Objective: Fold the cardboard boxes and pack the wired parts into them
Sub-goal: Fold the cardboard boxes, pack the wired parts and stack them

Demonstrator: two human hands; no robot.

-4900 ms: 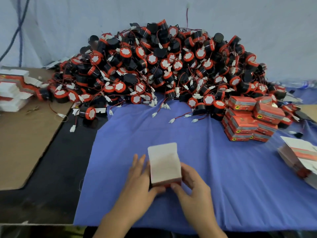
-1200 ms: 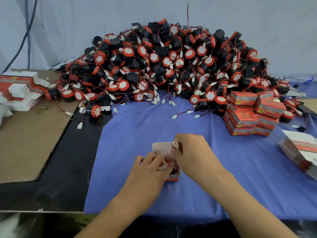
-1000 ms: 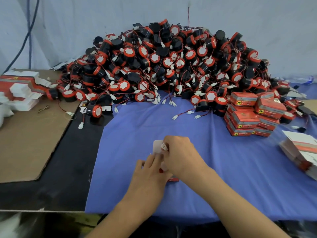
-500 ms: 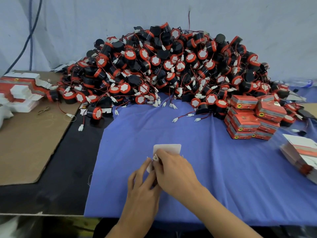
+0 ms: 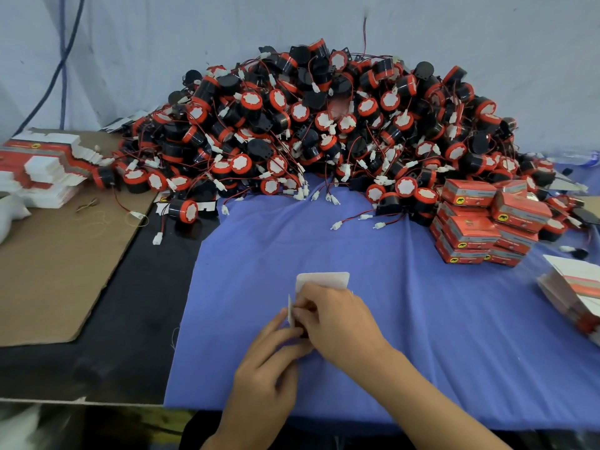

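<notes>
A small cardboard box (image 5: 323, 280) with its white lid flap standing open sits on the blue cloth (image 5: 422, 319) near the front. My right hand (image 5: 337, 323) lies over the box's open top with fingers curled into it, hiding what is inside. My left hand (image 5: 269, 358) holds the box's left side at a white side flap (image 5: 289, 310). A big heap of black-and-red wired parts (image 5: 324, 131) with white plugs fills the back of the table.
A stack of closed red boxes (image 5: 480, 225) stands at the right of the heap. Flat unfolded box blanks lie at the far right (image 5: 574, 297) and at the far left (image 5: 42, 167). A brown cardboard sheet (image 5: 48, 264) covers the left of the table.
The empty box I held earlier now has my right hand pushed into its top. Over the last second both hands and the box drew slightly toward me, and the white plug went out of sight.
</notes>
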